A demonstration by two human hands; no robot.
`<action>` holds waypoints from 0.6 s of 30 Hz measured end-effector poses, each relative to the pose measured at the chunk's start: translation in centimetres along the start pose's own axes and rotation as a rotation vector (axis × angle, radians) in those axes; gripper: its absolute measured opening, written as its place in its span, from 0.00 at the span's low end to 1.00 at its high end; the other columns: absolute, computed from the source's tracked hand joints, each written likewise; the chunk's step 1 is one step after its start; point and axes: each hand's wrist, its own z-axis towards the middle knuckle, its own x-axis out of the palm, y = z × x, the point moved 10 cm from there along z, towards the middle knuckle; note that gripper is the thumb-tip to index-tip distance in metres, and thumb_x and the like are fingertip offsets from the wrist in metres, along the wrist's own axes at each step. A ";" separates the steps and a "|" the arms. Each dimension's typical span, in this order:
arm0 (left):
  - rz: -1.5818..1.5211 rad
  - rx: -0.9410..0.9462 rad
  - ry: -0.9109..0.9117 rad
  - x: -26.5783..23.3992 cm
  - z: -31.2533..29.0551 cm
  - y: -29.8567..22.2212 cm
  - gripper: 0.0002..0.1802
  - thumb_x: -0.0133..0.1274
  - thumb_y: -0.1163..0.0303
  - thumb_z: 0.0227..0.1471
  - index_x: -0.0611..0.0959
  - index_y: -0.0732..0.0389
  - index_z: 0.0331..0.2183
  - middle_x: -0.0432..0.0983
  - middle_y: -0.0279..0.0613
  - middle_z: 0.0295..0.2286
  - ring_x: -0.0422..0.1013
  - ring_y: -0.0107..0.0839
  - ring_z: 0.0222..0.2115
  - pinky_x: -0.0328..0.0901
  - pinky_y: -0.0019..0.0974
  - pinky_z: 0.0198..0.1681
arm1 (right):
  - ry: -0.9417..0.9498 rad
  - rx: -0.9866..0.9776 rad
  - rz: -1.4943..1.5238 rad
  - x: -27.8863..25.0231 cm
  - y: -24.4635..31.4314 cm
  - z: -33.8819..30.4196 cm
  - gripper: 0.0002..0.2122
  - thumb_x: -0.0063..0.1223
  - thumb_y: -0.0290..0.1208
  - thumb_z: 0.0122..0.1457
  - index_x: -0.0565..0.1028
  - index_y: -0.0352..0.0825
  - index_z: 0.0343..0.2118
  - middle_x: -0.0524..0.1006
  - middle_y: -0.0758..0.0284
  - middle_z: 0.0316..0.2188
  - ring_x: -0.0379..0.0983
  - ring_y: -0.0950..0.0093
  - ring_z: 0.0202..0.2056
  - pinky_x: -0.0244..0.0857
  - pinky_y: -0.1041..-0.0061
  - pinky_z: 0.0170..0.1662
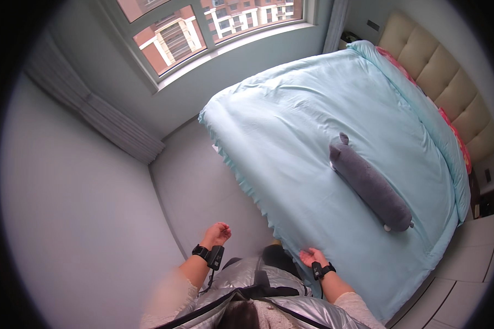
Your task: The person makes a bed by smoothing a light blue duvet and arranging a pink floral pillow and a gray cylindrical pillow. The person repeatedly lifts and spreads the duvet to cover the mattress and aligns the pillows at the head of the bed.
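Note:
My left hand [218,234] hangs over the floor beside the bed, its fingers curled in and nothing seen in them. At the near edge of the bed is my right hand [312,256], fingers apart and holding nothing; whether it touches the cover I cannot tell. A light blue quilt [291,126] with a ruffled edge covers the bed, with soft wrinkles across it. On top lies a long grey plush animal pillow [370,183] with ears, stretched diagonally on the right half. Both my wrists wear black straps with small devices.
A tufted cream headboard [439,66] stands at the far right, with red pillows [453,131] partly showing by it. Beyond the bed is a window [203,33]. A grey curtain [99,109] hangs at the left, above the grey floor [197,181]. Cabinets [466,257] line the lower right.

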 end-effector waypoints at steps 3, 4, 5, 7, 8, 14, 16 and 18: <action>0.030 -0.091 0.007 2.5 1.9 1.0 0.08 0.39 0.82 0.41 0.69 0.61 0.27 0.67 0.41 0.23 0.65 0.33 0.22 0.65 0.37 0.30 | -0.079 0.002 -0.121 -1.8 -0.9 -0.9 0.11 0.40 0.31 0.54 0.64 0.27 0.33 0.68 0.53 0.32 0.66 0.60 0.38 0.61 0.62 0.44; 0.069 -0.093 -0.006 2.9 2.6 0.9 0.08 0.39 0.81 0.41 0.70 0.60 0.28 0.67 0.41 0.23 0.65 0.33 0.23 0.65 0.37 0.30 | -0.058 -0.025 -0.101 -1.8 -0.8 -1.2 0.10 0.40 0.31 0.54 0.64 0.28 0.32 0.68 0.53 0.33 0.66 0.61 0.38 0.60 0.62 0.44; 0.085 -0.102 -0.015 3.4 3.4 0.8 0.08 0.40 0.81 0.42 0.70 0.60 0.28 0.66 0.40 0.23 0.65 0.33 0.23 0.65 0.37 0.30 | -0.046 -0.039 -0.057 -2.2 -1.0 -1.7 0.09 0.40 0.31 0.54 0.65 0.28 0.32 0.68 0.54 0.33 0.66 0.61 0.39 0.60 0.62 0.44; 0.116 -0.132 -0.006 4.4 5.2 0.6 0.09 0.41 0.79 0.42 0.70 0.60 0.31 0.66 0.40 0.23 0.65 0.33 0.23 0.65 0.37 0.31 | -0.069 -0.054 0.056 -3.4 -1.5 -2.2 0.09 0.41 0.31 0.54 0.65 0.30 0.33 0.68 0.57 0.34 0.65 0.63 0.39 0.59 0.62 0.44; 0.128 -0.156 0.016 5.0 6.2 0.6 0.10 0.41 0.79 0.42 0.69 0.60 0.32 0.66 0.40 0.23 0.65 0.33 0.23 0.65 0.37 0.31 | -0.072 -0.074 0.095 -4.0 -1.8 -2.3 0.09 0.41 0.31 0.53 0.65 0.30 0.34 0.68 0.57 0.35 0.64 0.63 0.39 0.59 0.63 0.44; 0.265 -0.220 0.024 7.9 14.7 1.3 0.16 0.42 0.76 0.43 0.67 0.57 0.39 0.65 0.43 0.33 0.65 0.38 0.31 0.63 0.41 0.36 | -0.207 -0.441 0.425 -10.1 -2.9 -3.7 0.18 0.50 0.35 0.49 0.62 0.32 0.39 0.65 0.64 0.38 0.63 0.68 0.39 0.59 0.66 0.44; 0.303 -0.212 0.027 8.5 18.3 1.9 0.21 0.41 0.77 0.44 0.64 0.53 0.43 0.62 0.45 0.38 0.65 0.42 0.35 0.64 0.43 0.36 | -0.256 -0.459 0.562 -11.3 -4.1 -3.6 0.24 0.55 0.40 0.45 0.61 0.32 0.41 0.64 0.65 0.39 0.62 0.69 0.40 0.58 0.67 0.45; 0.336 -0.266 -0.021 8.5 21.6 2.0 0.28 0.41 0.77 0.45 0.58 0.45 0.48 0.60 0.44 0.42 0.62 0.45 0.42 0.61 0.50 0.40 | -0.298 -0.456 0.689 -12.0 -4.9 -3.4 0.29 0.58 0.43 0.42 0.59 0.33 0.43 0.63 0.66 0.40 0.61 0.70 0.40 0.57 0.67 0.46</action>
